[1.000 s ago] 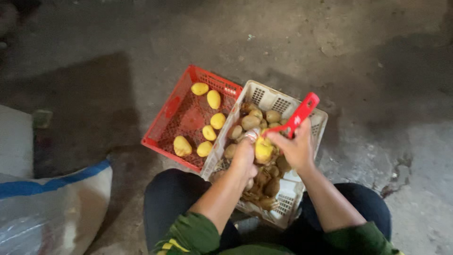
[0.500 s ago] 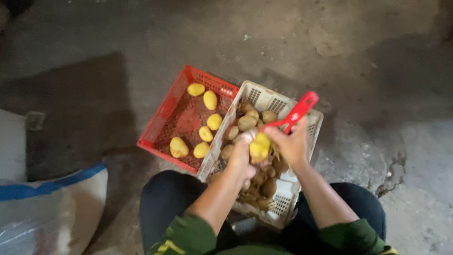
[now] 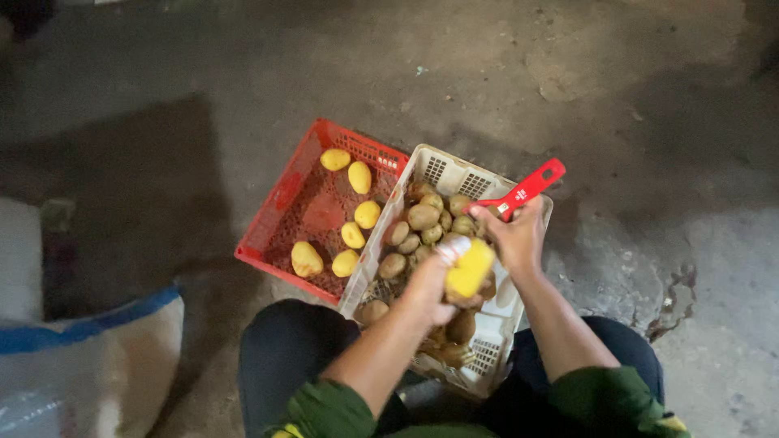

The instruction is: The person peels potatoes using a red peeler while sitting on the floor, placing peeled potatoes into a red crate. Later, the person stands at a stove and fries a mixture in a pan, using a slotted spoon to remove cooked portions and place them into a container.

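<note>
Two crates, one potato in hand

Two plastic crates sit side by side, touching, on a rough concrete floor [image 3: 568, 81] directly in front of a crouching person. The red crate [image 3: 276, 219] on the left contains six peeled yellow potatoes [image 3: 359, 177], spread loosely over its mesh base. The white crate [image 3: 495, 332] on the right contains a heap of unpeeled brown potatoes [image 3: 423, 216].

The left hand [image 3: 434, 284] is clamped around a partly peeled potato [image 3: 469, 270], held above the white crate; its exposed flesh is yellow, and a pale wrapping shows on one fingertip. The right hand [image 3: 515, 235] is closed on the handle of a red peeler [image 3: 523, 192]. The handle end, which has a hanging hole, points up and away to the right over the far corner of the white crate. The blade end is hidden behind the fingers, so whether it touches the potato cannot be determined. The two hands are just beside each other.

The person wears dark trousers and green sleeves with yellow trim. A white sack with a blue band [image 3: 81, 365] stands at lower left, well apart from the crates.
</note>
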